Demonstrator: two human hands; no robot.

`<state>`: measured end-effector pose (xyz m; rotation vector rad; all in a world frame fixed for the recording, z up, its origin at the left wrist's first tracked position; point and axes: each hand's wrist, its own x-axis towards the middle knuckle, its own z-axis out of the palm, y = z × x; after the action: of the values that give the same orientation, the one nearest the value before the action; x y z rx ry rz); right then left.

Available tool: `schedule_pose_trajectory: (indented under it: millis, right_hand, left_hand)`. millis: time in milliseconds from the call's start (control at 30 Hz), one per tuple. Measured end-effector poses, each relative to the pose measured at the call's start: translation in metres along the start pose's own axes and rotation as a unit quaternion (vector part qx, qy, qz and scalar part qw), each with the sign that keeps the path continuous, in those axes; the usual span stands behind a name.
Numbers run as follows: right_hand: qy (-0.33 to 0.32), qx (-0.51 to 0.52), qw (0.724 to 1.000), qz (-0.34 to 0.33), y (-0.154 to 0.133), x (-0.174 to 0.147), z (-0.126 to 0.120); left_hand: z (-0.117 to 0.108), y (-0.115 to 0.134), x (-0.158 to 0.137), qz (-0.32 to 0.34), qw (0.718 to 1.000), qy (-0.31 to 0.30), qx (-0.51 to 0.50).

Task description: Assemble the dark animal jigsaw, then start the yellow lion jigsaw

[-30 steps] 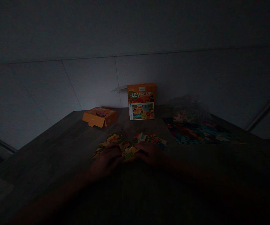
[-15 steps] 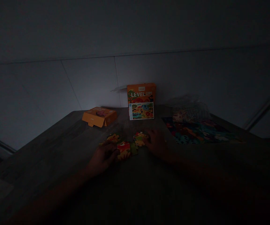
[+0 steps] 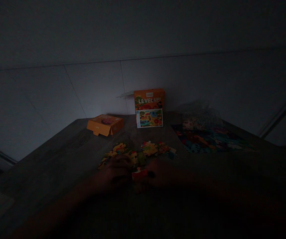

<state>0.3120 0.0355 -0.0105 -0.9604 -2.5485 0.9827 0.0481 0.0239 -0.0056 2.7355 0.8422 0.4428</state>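
Observation:
The light is very dim. My right hand (image 3: 159,174) is closed at the right edge of a red puzzle piece (image 3: 139,174), low in front of the other pieces. My left hand (image 3: 116,172) is just left of that piece, its fingers bent over the near side of the loose puzzle pieces (image 3: 134,156). Darkness hides whether its fingertips grip anything. More yellow and red puzzle pieces (image 3: 150,148) lie beyond my right hand.
An orange box (image 3: 105,123) lies at the back left. An upright "LEVEL UP!" box (image 3: 149,96) has a picture card (image 3: 150,118) against its front. To the right, a clear plastic bag (image 3: 200,116) rests by a dark, colourful picture sheet (image 3: 212,139). A wall stands behind.
The red piece has moved nearer me and slightly right, from my left hand to my right hand. My right hand has left the right-hand pieces and come down towards my left hand.

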Motion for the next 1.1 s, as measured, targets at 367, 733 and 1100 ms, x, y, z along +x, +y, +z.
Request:
schedule_pose_trajectory:
  millis: [367, 733, 1100]
  right_hand:
    - [-0.177, 0.034, 0.964, 0.194, 0.009, 0.005, -0.033]
    - [-0.177, -0.046, 0.963, 0.196, 0.002, 0.003, -0.048]
    - [-0.059, -0.213, 0.975, 0.040, -0.059, -0.009, 0.001]
  left_hand:
    - [-0.019, -0.003, -0.007, 0.032, 0.996, 0.011, 0.077]
    - [-0.012, -0.032, -0.021, -0.114, 0.978, 0.075, 0.158]
    - [0.017, -0.041, 0.003, -0.235, 0.954, 0.018, 0.186]
